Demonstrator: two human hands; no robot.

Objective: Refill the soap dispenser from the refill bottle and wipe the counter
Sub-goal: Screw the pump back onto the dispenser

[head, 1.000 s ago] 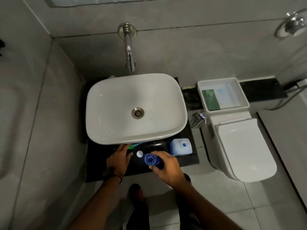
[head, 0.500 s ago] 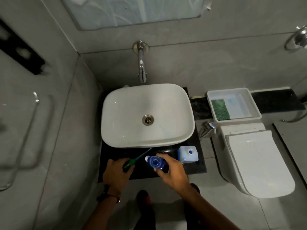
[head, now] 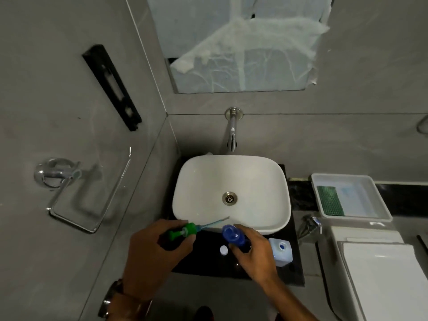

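I'm holding the green pump head (head: 185, 230) in my left hand (head: 152, 258), right hand (head: 254, 253) gripping the blue dispenser bottle (head: 232, 235) over the black desk (head: 208, 262); the pale refill bottle (head: 281, 251) is standing beside the white basin (head: 196, 181), grey tiled walls around.

Dim, soft focus (edges bowed), faint shadows.

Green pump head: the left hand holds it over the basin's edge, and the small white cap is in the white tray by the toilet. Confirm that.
Not quite. The head view shows the small white cap on the black counter, between the hands. The left hand does hold the green pump head.
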